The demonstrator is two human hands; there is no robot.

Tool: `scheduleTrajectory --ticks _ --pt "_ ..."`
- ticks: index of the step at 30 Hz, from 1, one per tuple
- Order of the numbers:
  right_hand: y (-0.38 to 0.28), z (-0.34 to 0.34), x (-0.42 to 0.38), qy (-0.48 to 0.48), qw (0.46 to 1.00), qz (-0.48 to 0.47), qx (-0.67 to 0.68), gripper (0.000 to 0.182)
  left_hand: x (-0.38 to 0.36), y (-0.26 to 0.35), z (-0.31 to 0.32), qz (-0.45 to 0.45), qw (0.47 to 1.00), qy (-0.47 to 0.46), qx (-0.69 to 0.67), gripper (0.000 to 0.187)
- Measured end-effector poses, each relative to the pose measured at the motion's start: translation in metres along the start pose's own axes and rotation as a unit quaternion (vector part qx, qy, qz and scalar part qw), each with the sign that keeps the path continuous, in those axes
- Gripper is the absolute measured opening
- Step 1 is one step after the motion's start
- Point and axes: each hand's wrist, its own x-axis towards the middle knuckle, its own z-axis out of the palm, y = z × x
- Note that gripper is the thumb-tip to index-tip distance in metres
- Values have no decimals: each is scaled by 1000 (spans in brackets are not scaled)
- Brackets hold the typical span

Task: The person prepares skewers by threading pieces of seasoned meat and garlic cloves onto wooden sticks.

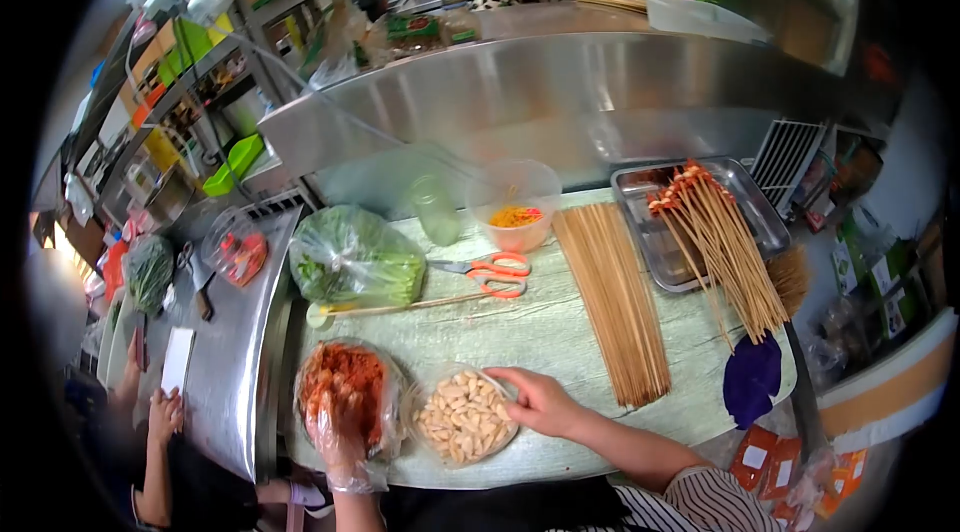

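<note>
My left hand (343, 442), in a clear plastic glove, reaches into a bag-lined bowl of red seasoned meat (345, 382); its fingers are partly hidden by glove and meat. My bare right hand (535, 400) pinches the right rim of a clear bowl of pale, nut-like pieces (463, 416), just beside the meat. Right of the hands lies a wide bundle of bare wooden skewers (615, 302). A metal tray (655, 267) at the back right holds skewers with red and white pieces (690, 190) on their tips.
Orange-handled scissors (495, 272), a bag of greens (355, 257) and a clear tub (513, 194) stand behind the bowls. A purple cloth (752, 380) is at the right edge. A co-worker's hands (165, 414) are at the far left, by a metal counter (225, 372).
</note>
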Motion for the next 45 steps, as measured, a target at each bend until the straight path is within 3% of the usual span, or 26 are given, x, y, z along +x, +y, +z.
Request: scheduleTrajectory --ticks 4,7,12,14,16,18,19,20,22,23,24,26,27,29,31,32,34,37,40,42,45 --pt "-1 -5 -2 31 999 32 -7 48 -1 -1 5 -19 999 27 -19 34" --pt "11 -2 -1 127 992 -4 -7 45 -2 4 9 -22 999 6 -46 31" --pt "4 -3 6 142 990 18 22 39 -4 9 16 -26 996 -26 -77 29" --pt "-5 -12 7 177 971 -66 -150 30 -3 6 13 -30 994 -42 -93 29" --pt "-33 -34 13 241 941 -145 -188 24 -1 5 10 -43 992 -66 -103 29" --pt "-93 -45 10 276 927 -243 -77 29 -1 -4 2 -40 990 -72 -113 29" --pt "-112 -42 6 325 899 -269 -115 40 -3 -1 3 -52 990 -73 -107 29" --pt "-131 -32 1 386 858 -330 -79 43 -3 3 6 -63 991 -69 -100 28" --pt "-152 -22 2 414 775 -475 -44 41 -6 16 22 -67 993 -53 -85 27" --pt "-157 -16 1 378 770 -514 -18 36 -7 13 20 -73 993 -44 -77 27" --pt "-160 -9 0 350 758 -550 12 57 -5 10 16 -79 994 -40 -65 27" --pt "-175 -1 14 328 748 -574 62 41 -4 2 8 -64 995 -26 -71 28" --pt "-173 -3 16 337 747 -567 85 41 -5 5 5 -74 993 -53 -80 29" --pt "-158 -22 21 177 742 -614 202 14 -3 5 7 -76 989 -76 -97 30" --pt "-147 -28 20 95 736 -623 249 14 -2 4 8 -76 990 -66 -95 30" --pt "-148 -26 21 202 705 -655 182 18 -3 8 12 -73 991 -54 -94 30" --pt "-140 -39 12 310 669 -668 100 38 -3 4 8 -70 993 -47 -89 31" --pt "-127 -77 -15 174 709 -682 -51 33 -6 9 17 -56 994 -49 -77 33" --pt "-119 -51 -25 307 660 -679 92 25 -4 9 14 -74 994 -46 -61 32" --pt "-121 -52 -21 345 629 -680 149 23 -4 6 11 -66 995 -47 -64 31" --pt "-128 -61 -15 201 694 -683 107 11 -2 6 10 -59 995 -52 -64 31"
